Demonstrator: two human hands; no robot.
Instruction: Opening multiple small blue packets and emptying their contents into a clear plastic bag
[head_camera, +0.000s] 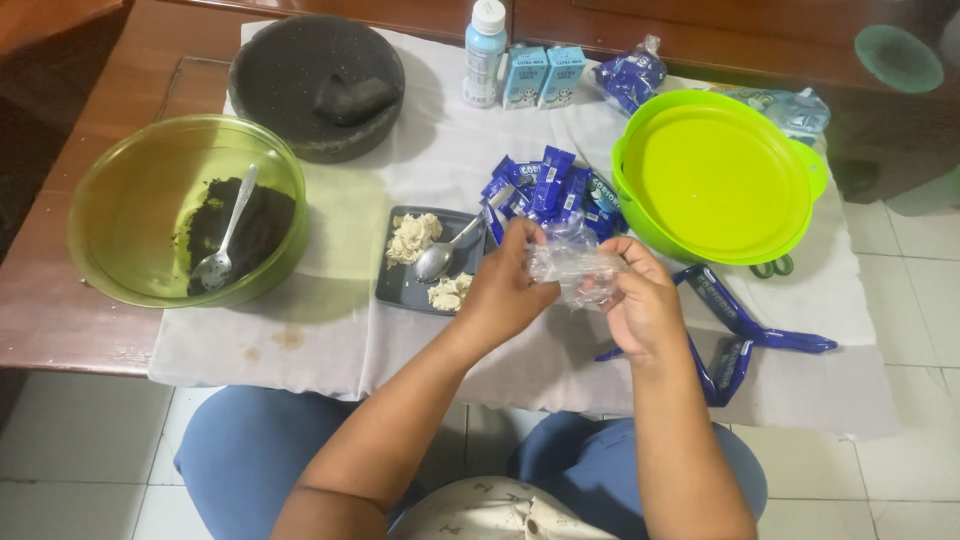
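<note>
Both my hands hold a crumpled piece of clear plastic wrap (572, 260) above the white cloth (330, 330). My left hand (508, 285) pinches its left side and my right hand (640, 300) grips its right side. Just behind them lies a pile of small blue snack packets (553, 188). To the left of my left hand a dark square plate (395, 285) carries pale cream lumps (413, 238) and a metal spoon (445, 252).
A green transparent bowl (130, 190) with dark crumbs and a spoon stands at the left. Behind it is a black stone mortar with pestle (318, 85). A lime-green lidded container (715, 178) stands at the right, empty blue wrappers (735, 325) in front of it. A bottle (485, 50) and two small cartons (543, 76) stand at the back.
</note>
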